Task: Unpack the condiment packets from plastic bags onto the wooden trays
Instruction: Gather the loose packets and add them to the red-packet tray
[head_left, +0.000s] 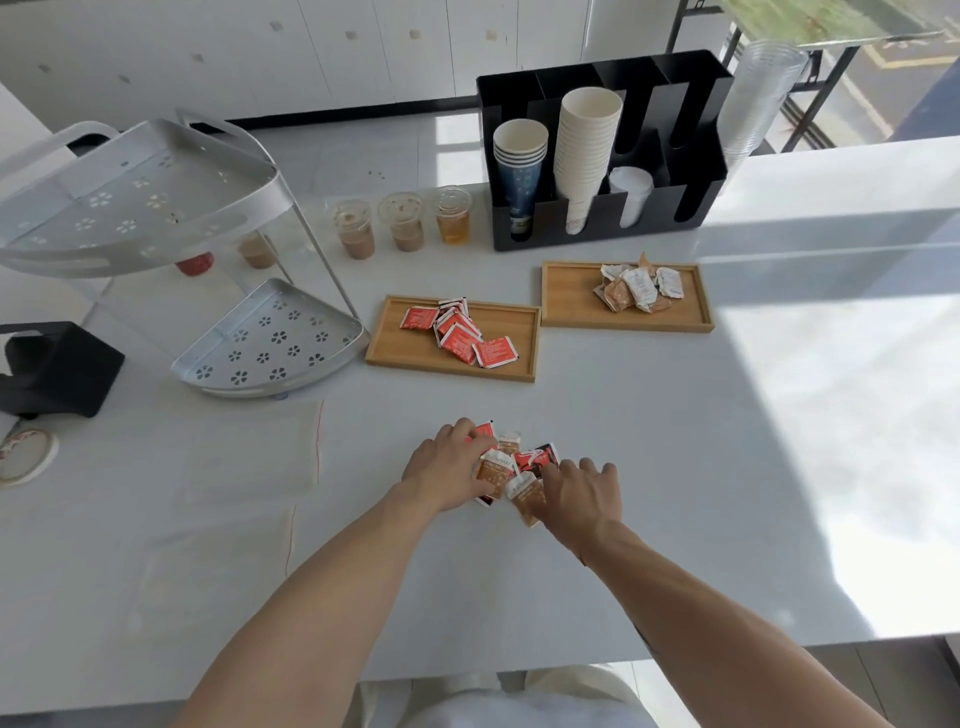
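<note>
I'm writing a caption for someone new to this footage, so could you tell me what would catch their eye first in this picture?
First, the two hands meeting over a mixed pile of packets at the near middle of the white table: left hand, right hand. Beyond them lie two wooden trays, the left tray holding red packets and the right tray brown and white packets. Behind stands a black cup holder.

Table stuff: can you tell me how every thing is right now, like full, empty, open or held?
Left tray: holds red packets.
Right tray: holds brown and white packets.
Loose pile: mixed packets on the table, under both hands.
Left hand: fingers on the pile.
Right hand: fingers on the pile.
Plastic bags: flat, look empty.
Drink cups: lidded, part full.
Cup holder: stacked with cups.
Rack: lower shelf bare.
</note>
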